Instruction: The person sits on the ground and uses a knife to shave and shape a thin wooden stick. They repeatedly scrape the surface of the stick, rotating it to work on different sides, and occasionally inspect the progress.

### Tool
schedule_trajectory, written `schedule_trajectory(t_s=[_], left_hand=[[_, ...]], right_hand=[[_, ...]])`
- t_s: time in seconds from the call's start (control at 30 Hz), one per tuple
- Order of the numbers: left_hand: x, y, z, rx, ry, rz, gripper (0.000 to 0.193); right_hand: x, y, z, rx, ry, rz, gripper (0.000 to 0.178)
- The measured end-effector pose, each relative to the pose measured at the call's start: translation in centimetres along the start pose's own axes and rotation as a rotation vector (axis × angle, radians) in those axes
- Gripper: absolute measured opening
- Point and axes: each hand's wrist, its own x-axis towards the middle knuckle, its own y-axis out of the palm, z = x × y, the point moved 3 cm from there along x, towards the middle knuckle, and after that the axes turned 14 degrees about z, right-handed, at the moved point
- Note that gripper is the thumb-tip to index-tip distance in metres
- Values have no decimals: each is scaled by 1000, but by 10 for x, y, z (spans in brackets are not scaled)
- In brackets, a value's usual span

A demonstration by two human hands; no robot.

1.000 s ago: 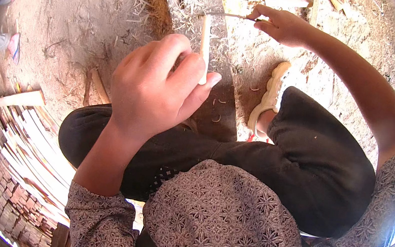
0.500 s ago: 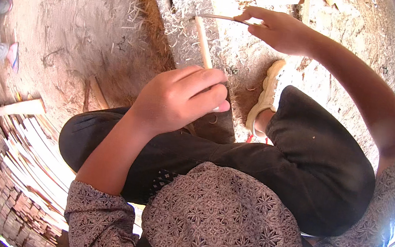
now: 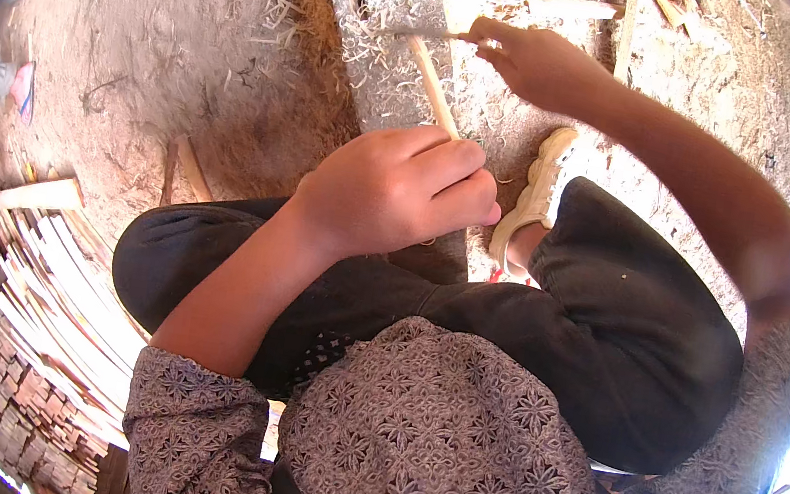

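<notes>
My left hand [image 3: 398, 187] is closed around the near end of a pale wooden stick [image 3: 434, 88]. The stick tilts up and to the left, away from me, over a worn wooden board [image 3: 384, 94]. My right hand [image 3: 542, 64], farther off and to the right, grips the handle of a thin knife [image 3: 423, 33]. Its narrow blade points left and lies across the far end of the stick. The fingers of my left hand hide the stick's near end.
Curly wood shavings [image 3: 286, 14] litter the board and dirt floor. Pale wood strips [image 3: 575, 9] lie beyond my right hand. At lower left are stacked wood pieces [image 3: 3, 374] and long slats [image 3: 70, 292]. My shoe [image 3: 542, 182] stands beside the board. Another person's foot [image 3: 23, 91] shows at far left.
My left hand has shifted right with the stick, whose far end also sits farther right. The knife stays at the stick's tip, and my right wrist has turned slightly.
</notes>
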Motion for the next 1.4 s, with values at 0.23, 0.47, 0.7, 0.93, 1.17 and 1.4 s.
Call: schedule_trajectory(t_s=[0.23, 0.47, 0.7, 0.93, 1.17, 1.4], left_hand=[[-5, -7, 8, -44, -25, -60, 33], [-12, -6, 6, -48, -41, -18, 32], [-9, -1, 1, -23, -27, 12, 30], [0, 3, 6, -11, -15, -34, 27], [1, -1, 2, -29, -44, -4, 28], [3, -3, 8, -53, -55, -79, 26]], right_hand=[[-13, -10, 1, 169, 77, 71, 28], [-56, -20, 58, 220, -55, 163, 24], [-9, -14, 31, 144, -19, 174, 23], [-24, -16, 36, 93, 27, 83, 23], [-70, -29, 36, 134, 63, 131, 25], [-28, -15, 26, -86, -14, 15, 24]])
